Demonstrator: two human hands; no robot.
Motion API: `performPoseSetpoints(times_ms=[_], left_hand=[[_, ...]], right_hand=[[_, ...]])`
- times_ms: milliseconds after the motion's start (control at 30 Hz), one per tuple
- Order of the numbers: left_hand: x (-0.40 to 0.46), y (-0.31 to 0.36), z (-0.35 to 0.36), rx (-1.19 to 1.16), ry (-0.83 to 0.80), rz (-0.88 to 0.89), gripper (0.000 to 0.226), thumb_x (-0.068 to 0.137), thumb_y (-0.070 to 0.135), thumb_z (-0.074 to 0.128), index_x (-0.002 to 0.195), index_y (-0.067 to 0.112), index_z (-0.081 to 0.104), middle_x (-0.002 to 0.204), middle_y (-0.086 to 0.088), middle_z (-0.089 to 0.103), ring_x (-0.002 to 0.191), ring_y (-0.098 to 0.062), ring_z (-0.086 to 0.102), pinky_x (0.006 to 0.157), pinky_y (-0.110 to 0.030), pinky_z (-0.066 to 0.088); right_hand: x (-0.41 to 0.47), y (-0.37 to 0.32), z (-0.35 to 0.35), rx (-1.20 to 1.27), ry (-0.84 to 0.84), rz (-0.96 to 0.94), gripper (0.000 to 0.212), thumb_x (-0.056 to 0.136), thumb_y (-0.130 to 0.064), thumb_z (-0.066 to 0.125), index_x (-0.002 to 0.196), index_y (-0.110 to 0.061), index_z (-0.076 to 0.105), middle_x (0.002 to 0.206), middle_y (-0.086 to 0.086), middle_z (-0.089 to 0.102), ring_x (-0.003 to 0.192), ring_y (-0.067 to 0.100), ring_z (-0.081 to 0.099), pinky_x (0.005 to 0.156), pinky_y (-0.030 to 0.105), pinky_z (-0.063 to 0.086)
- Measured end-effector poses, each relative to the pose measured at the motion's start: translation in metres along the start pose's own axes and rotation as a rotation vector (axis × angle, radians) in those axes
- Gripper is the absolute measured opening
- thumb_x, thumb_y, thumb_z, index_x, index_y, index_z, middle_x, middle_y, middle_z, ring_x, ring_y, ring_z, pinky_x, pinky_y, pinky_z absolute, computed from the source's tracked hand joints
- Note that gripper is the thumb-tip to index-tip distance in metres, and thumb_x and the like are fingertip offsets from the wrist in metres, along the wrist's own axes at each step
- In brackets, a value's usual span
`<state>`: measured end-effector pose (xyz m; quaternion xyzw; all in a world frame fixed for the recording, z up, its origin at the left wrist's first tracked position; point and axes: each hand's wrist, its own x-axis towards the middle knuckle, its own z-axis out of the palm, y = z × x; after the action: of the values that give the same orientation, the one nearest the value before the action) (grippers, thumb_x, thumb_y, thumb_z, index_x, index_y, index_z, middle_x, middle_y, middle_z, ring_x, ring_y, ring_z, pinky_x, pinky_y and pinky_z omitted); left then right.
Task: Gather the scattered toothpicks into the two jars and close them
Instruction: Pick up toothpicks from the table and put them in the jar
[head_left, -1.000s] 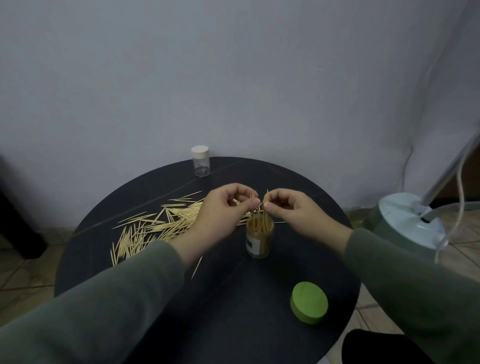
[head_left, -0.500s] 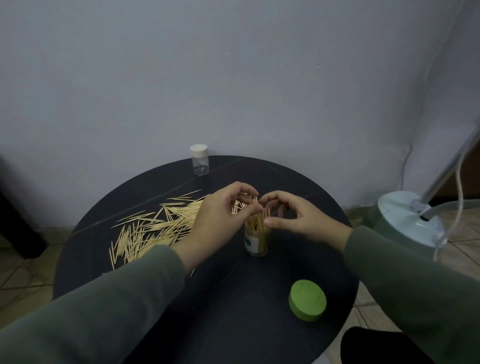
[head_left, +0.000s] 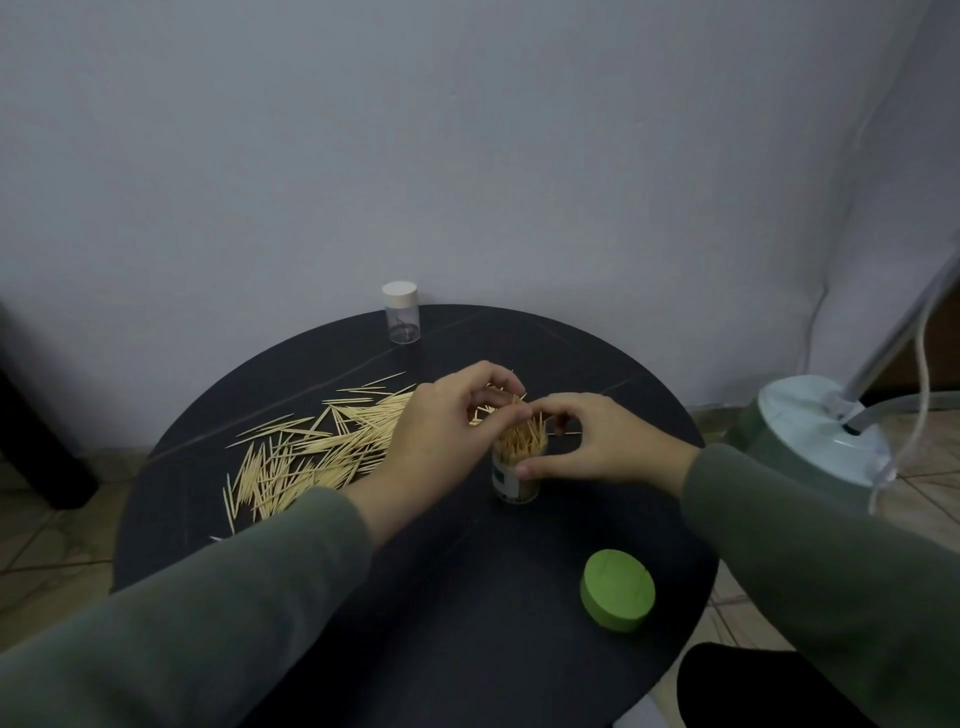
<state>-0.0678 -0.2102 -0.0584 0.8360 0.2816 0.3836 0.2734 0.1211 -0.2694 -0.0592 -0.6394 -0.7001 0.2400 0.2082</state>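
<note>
Cupping the open toothpick jar (head_left: 515, 470) at the middle of the round black table (head_left: 311, 597), your right hand (head_left: 597, 441) curls round it, thumb against its side and fingers arched past its rim. Your left hand (head_left: 441, 431) hovers at the mouth, fingertips pinched on the toothpicks standing up out of it. Plenty more scattered toothpicks (head_left: 311, 447) lie just left of the jar. Its green lid (head_left: 617, 590) sits near the front edge, well apart. At the far rim stands the second clear jar (head_left: 401, 318), white cap on.
</note>
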Motion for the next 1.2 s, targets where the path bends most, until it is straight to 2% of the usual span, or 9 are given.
performPoseSetpoints(times_ms=[133,233,367,500,633,700,833,1033,1200], left_hand=[[-0.002,-0.004,0.004,0.026,-0.029,-0.05,0.012,0.084,0.034,0.072,0.095,0.032,0.067,0.084,0.018,0.069,0.083,0.005,0.062,0.073,-0.019,0.052],[-0.001,-0.007,0.006,0.188,-0.081,0.007,0.016,0.087,0.038,0.066,0.1,0.032,0.072,0.092,0.025,0.062,0.09,0.002,0.048,0.076,-0.025,0.045],[0.005,-0.015,-0.001,0.238,-0.124,0.12,0.027,0.097,0.037,0.051,0.115,0.03,0.068,0.124,0.018,0.061,0.104,-0.005,0.042,0.082,-0.025,0.038],[0.002,-0.019,-0.012,0.331,-0.32,0.28,0.046,0.095,0.04,0.038,0.138,0.028,0.051,0.134,0.016,0.055,0.113,-0.008,0.041,0.088,-0.027,0.04],[0.0,-0.02,-0.016,0.532,-0.426,0.44,0.053,0.096,0.052,0.035,0.14,0.025,0.049,0.14,0.012,0.052,0.13,-0.015,0.041,0.098,-0.037,0.04],[0.0,-0.021,-0.016,0.627,-0.402,0.502,0.053,0.096,0.055,0.034,0.135,0.025,0.055,0.142,0.009,0.051,0.133,-0.021,0.041,0.096,-0.042,0.042],[-0.001,-0.021,-0.021,0.686,-0.308,0.453,0.058,0.097,0.058,0.024,0.133,0.026,0.057,0.144,0.003,0.05,0.131,-0.024,0.044,0.092,-0.045,0.044],[-0.008,-0.019,-0.025,0.618,-0.365,0.585,0.05,0.095,0.057,0.041,0.132,0.028,0.058,0.149,0.005,0.043,0.133,-0.025,0.04,0.097,-0.043,0.042],[-0.012,-0.018,-0.024,0.654,-0.475,0.403,0.066,0.09,0.071,0.019,0.143,0.038,0.04,0.159,0.009,0.018,0.147,-0.019,0.01,0.112,-0.046,0.022]], right_hand=[[0.001,0.002,0.002,0.009,0.001,-0.005,0.076,0.054,-0.086,0.06,0.119,-0.045,0.057,0.113,-0.021,0.061,0.106,0.007,0.056,0.1,0.046,0.043],[0.002,0.003,0.002,0.003,0.009,-0.016,0.075,0.054,-0.087,0.059,0.117,-0.048,0.056,0.112,-0.021,0.061,0.105,0.007,0.057,0.099,0.047,0.044],[0.002,0.004,0.002,0.006,0.013,-0.003,0.076,0.052,-0.087,0.06,0.119,-0.051,0.052,0.114,-0.021,0.06,0.107,0.007,0.056,0.101,0.046,0.042],[0.002,0.005,0.003,0.003,0.019,-0.025,0.072,0.054,-0.087,0.059,0.116,-0.049,0.057,0.109,-0.021,0.062,0.101,0.008,0.057,0.098,0.048,0.043],[0.002,0.005,0.003,-0.007,0.04,-0.044,0.052,0.06,-0.082,0.059,0.104,-0.054,0.057,0.1,-0.02,0.063,0.094,0.008,0.058,0.094,0.049,0.045],[0.002,0.005,0.003,0.001,0.046,-0.047,0.053,0.06,-0.08,0.059,0.106,-0.052,0.058,0.101,-0.018,0.064,0.092,0.008,0.058,0.093,0.048,0.045],[0.003,0.006,0.003,0.002,0.03,-0.018,0.079,0.052,-0.088,0.059,0.118,-0.045,0.058,0.108,-0.02,0.063,0.1,0.007,0.057,0.096,0.045,0.045],[0.001,0.005,0.003,-0.001,0.031,-0.021,0.074,0.054,-0.085,0.061,0.116,-0.045,0.059,0.108,-0.021,0.063,0.101,0.004,0.058,0.098,0.047,0.044],[0.0,0.003,0.001,-0.035,0.028,-0.019,0.079,0.054,-0.086,0.059,0.12,-0.044,0.057,0.111,-0.022,0.061,0.102,0.004,0.057,0.1,0.048,0.042]])
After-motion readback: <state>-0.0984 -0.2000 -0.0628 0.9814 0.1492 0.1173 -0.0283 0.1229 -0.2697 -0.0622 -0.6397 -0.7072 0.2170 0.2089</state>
